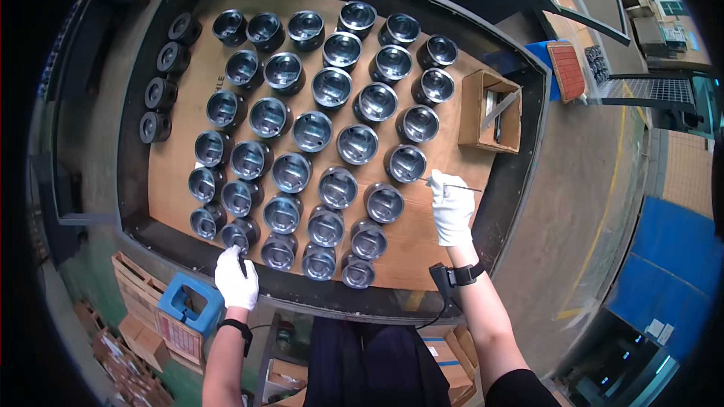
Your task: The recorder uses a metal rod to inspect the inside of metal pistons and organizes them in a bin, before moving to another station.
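Rows of dark metal pistons [311,131] stand open end up on a cardboard-lined tray. At the front left, my left hand [235,279] in a white glove reaches over the tray's edge. Its fingertips touch the near side of one piston [240,232], and the fingers look stretched out rather than wrapped round it. Over on the right, my right hand [454,207], also gloved in white, is closed on a thin metal rod [469,188]. The rod's thin end points left, just below the rim of a piston [406,163] in the right-hand row.
A dark raised rim [520,181] surrounds the tray. Several pistons [156,127] lie on their sides along its left. A small cardboard box [469,117] with flat metal pieces stands at the right. Outside are a blue frame [215,309] on a carton and a metal rack [641,89].
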Available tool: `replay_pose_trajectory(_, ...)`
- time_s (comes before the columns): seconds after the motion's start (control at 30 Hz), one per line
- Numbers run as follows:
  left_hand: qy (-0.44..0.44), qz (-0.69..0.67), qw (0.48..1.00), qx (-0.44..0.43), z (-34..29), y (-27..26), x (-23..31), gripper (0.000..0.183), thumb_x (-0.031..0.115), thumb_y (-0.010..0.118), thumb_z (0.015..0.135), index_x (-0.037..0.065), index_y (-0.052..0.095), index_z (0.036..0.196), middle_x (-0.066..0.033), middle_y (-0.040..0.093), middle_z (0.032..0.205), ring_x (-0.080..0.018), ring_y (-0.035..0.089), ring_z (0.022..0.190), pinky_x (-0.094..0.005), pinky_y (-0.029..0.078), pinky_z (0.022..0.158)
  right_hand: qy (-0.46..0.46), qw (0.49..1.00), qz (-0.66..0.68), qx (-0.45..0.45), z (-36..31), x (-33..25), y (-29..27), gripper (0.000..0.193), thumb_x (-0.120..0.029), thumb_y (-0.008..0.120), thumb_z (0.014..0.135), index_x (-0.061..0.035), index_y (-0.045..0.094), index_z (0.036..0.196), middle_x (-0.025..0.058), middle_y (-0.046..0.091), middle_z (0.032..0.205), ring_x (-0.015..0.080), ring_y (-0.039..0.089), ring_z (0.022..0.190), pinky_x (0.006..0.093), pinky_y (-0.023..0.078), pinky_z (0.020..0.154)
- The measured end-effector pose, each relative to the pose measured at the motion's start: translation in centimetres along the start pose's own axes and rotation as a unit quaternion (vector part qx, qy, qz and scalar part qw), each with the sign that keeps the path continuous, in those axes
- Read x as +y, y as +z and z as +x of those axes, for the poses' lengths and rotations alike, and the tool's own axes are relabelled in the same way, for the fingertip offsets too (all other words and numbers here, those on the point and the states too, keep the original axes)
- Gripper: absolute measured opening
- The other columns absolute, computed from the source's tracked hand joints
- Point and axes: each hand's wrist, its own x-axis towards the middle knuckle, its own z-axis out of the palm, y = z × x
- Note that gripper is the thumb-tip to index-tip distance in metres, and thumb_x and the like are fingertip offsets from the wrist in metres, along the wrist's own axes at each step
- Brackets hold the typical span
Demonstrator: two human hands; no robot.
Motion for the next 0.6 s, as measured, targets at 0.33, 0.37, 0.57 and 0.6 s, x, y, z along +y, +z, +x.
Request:
replay_pose_trajectory(0.33, -0.008, 0.004, 1.000, -0.002, 0.2, -0.5, 0.8, 0.043, 0.009, 0.069, 0.084, 0.000, 0.062, 0.125, -0.0232, 0.065, 0.121, -0.0417, 0.061, 0.115, -0.0496, 0.047, 0.102, -0.076, 0.991, 0.098, 0.051, 4.8, -1.7, 0.9, 0.005, -0.009, 0.081, 0.085, -0.0100, 0.079, 0.090, 0.0073, 0.069, 0.074, 0.0249, 0.065, 0.064, 0.0335, 0.051, 0.060)
replay_pose_trajectory(0.37, -0.008, 0.003, 1.000, 0.001, 0.3, -0.4, 0.8, 0.043, 0.009, 0.069, 0.084, 0.000, 0.062, 0.125, -0.0232, 0.065, 0.121, -0.0417, 0.061, 0.115, -0.0496, 0.047, 0.102, -0.078, 0.991, 0.098, 0.053, 4.9, -1.5, 1.3, 0.005, -0.009, 0.081, 0.085, -0.0100, 0.079, 0.090, 0.0073, 0.069, 0.074, 0.0249, 0.065, 0.064, 0.0335, 0.051, 0.060)
replay_pose_trajectory(0.57, -0.013, 0.002, 1.000, -0.009, 0.6, -0.4, 1.0, 0.043, 0.010, 0.068, 0.083, 0.000, 0.062, 0.125, -0.0230, 0.065, 0.121, -0.0416, 0.061, 0.116, -0.0497, 0.047, 0.102, -0.118, 0.993, 0.031, -0.008, 4.9, -0.7, 1.8, 0.011, -0.008, 0.082, 0.083, -0.0104, 0.080, 0.094, 0.0068, 0.071, 0.075, 0.0230, 0.066, 0.064, 0.0321, 0.052, 0.060)
replay_pose_trajectory(0.6, -0.013, 0.005, 1.000, -0.010, 0.2, -0.4, 0.6, 0.043, 0.010, 0.068, 0.083, 0.000, 0.061, 0.125, -0.0231, 0.065, 0.121, -0.0417, 0.061, 0.116, -0.0497, 0.047, 0.102, -0.056, 0.993, 0.104, 0.014, 5.3, -2.1, 1.2, 0.007, -0.010, 0.078, 0.090, -0.0040, 0.078, 0.092, 0.0067, 0.073, 0.078, 0.0175, 0.067, 0.065, 0.0295, 0.052, 0.061)
